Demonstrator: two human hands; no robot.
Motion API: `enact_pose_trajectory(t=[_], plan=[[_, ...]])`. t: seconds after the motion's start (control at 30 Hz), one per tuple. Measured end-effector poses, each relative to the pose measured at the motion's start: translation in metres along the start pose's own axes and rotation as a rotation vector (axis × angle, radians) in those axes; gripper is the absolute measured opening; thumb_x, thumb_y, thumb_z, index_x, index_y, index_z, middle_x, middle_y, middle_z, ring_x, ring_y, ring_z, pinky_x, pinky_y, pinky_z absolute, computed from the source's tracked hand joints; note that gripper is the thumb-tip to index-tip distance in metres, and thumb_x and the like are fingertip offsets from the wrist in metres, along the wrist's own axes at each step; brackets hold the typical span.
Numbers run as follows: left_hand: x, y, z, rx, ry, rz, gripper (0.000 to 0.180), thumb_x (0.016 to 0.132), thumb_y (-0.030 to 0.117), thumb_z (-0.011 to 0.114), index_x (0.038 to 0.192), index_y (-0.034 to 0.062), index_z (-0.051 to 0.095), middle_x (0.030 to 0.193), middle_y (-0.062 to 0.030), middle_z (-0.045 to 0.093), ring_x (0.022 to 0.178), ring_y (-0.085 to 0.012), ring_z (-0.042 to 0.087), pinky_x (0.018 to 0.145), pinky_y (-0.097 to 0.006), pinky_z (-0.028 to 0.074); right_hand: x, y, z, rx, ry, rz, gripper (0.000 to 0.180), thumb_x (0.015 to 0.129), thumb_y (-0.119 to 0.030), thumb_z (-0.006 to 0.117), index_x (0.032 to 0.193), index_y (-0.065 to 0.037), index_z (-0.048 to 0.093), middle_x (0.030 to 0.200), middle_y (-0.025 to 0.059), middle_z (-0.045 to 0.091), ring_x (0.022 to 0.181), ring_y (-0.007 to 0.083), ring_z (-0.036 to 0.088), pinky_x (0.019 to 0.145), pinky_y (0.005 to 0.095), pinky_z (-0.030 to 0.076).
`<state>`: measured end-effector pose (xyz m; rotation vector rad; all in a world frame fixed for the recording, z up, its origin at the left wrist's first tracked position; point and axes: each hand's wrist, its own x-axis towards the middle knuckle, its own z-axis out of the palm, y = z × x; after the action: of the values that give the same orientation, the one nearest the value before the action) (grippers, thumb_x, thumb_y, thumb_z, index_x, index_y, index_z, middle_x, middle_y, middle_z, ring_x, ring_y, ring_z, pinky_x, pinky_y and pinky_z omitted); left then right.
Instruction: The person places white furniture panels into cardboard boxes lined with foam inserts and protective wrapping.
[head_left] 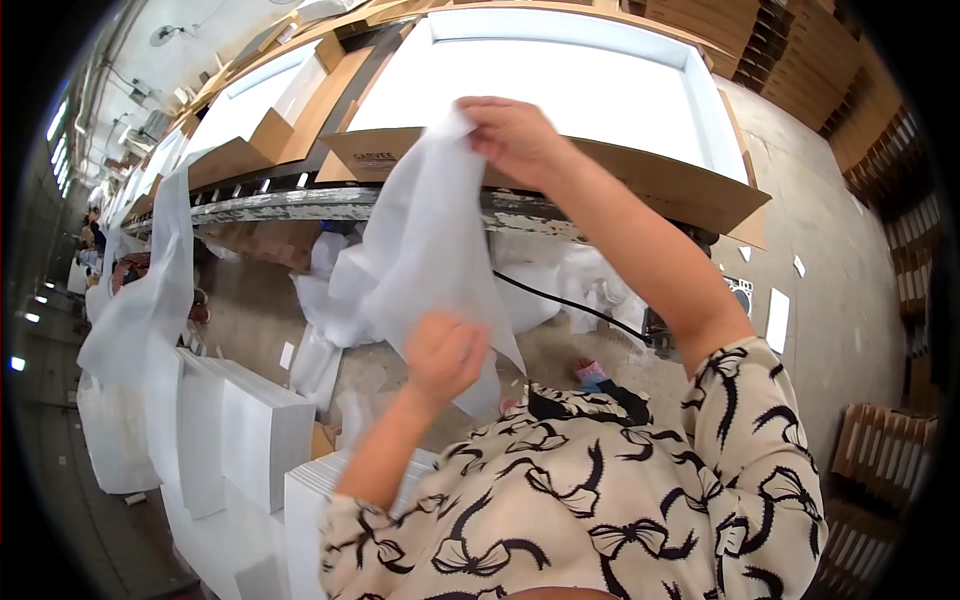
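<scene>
A thin, translucent white foam sheet (425, 225) hangs in front of me in loose folds. My right hand (512, 140) is raised over the front edge of an open cardboard box (650, 185), its fingers pinching the sheet's top corner. Lower down, my left hand (448, 355) is closed in a fist against the sheet, somewhat blurred by motion; its fingertips are hidden. A white foam-lined tray shape (570, 85) fills the box, which rests on a conveyor with a worn metal rail (290, 208).
More lined boxes (265, 100) continue along the conveyor to the left. Stacks of white foam panels (265, 440) stand at my lower left, draped with another sheet (165, 270). Crumpled foam (590, 285) and a black cable (570, 298) lie below the rail. Stacked cardboard (880, 130) lines the right.
</scene>
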<state>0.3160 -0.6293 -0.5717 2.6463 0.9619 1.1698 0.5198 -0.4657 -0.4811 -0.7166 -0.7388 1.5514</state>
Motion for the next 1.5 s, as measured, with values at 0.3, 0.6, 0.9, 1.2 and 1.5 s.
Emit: enact_pose_trajectory(t=[0.3,0.6,0.9,1.2,1.5], plan=[[-0.156,-0.014,0.113,0.339,-0.218,-1.155,0.096,0.053,0.043,0.079,0.125,0.0,0.034,0.127,-0.0213,0.037,0.118,-0.0341,0.036,0.096,-0.042,0.032,-0.004,-0.04,0.032,0.277,0.088,-0.126,0.03,0.087,-0.001,0.047,0.113,0.013,0.043,0.104,0.0171,0.049,0.096,0.0235,0.052,0.088,0.0296,0.047],[-0.098,0.033,0.144,-0.313,-0.145,-0.811,0.087,0.066,0.05,0.067,0.124,-0.0059,0.036,0.124,-0.0253,0.041,0.114,-0.0385,0.041,0.096,-0.043,0.033,0.023,-0.079,0.003,0.25,0.096,-0.314,0.033,0.088,0.0,0.045,0.118,0.012,0.035,0.106,0.0215,0.048,0.097,0.0261,0.053,0.091,0.0304,0.046],[-0.108,-0.021,0.008,-0.694,-0.353,-1.254,0.02,0.077,0.006,0.056,0.096,0.0042,0.062,0.08,-0.003,0.063,0.077,-0.0114,0.058,0.067,-0.027,0.047,-0.048,-0.053,-0.148,-1.108,0.332,-0.187,0.024,0.084,-0.019,0.053,0.092,0.002,0.061,0.076,0.0078,0.061,0.07,0.0127,0.055,0.064,0.0289,0.046],[0.103,-0.014,-0.162,0.477,-0.014,0.097,0.016,0.061,-0.007,0.054,0.072,0.004,0.057,0.073,-0.0073,0.051,0.073,-0.0253,0.052,0.062,-0.035,0.043,-0.186,0.03,-0.258,-0.867,0.291,0.961,0.022,0.083,-0.022,0.059,0.092,-0.002,0.059,0.072,0.0109,0.062,0.068,0.0205,0.061,0.064,0.0351,0.053],[0.23,0.001,-0.084,0.229,-0.155,0.515,0.022,0.064,-0.002,0.062,0.085,0.0062,0.062,0.092,-0.0069,0.057,0.091,-0.0227,0.054,0.075,-0.032,0.047,-0.124,-0.036,0.035,-0.988,-0.069,-0.62,0.081,0.07,-0.027,0.075,0.134,-0.007,0.031,0.115,0.0141,0.051,0.103,0.0196,0.05,0.085,0.0343,0.042]])
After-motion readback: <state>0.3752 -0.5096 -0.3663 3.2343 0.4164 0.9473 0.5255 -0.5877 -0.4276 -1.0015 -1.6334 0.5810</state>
